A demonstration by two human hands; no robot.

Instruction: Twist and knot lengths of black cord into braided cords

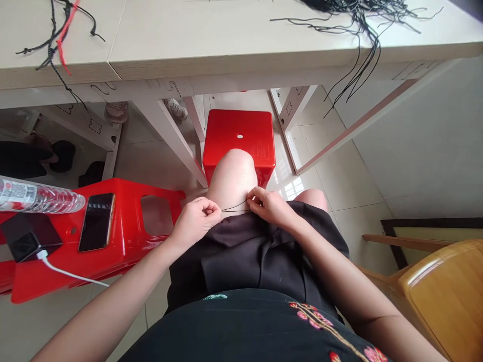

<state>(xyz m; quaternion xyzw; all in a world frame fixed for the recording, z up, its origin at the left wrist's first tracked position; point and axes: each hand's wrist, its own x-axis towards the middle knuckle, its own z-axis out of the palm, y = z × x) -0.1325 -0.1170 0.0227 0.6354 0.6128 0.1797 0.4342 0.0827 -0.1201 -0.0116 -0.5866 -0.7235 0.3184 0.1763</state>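
Note:
A thin black cord (235, 207) runs in two strands between my hands, just above my bare knee and the dark skirt. My left hand (198, 219) pinches one end of it between thumb and forefinger. At the other end, the fingers of my right hand (268, 203) are closed on the cord too. Over the table's front edge at the upper right hangs a bundle of loose black cords (364, 30). Braided black cords with a red strand (62, 37) lie at the table's upper left.
Ahead is a pale table (226, 35) with legs below. A red stool (239, 128) stands under it. On another red stool (126, 221) at left are a phone (96, 222), a plastic bottle (41, 196) and a black charger (28, 239). A wooden chair (449, 291) is at right.

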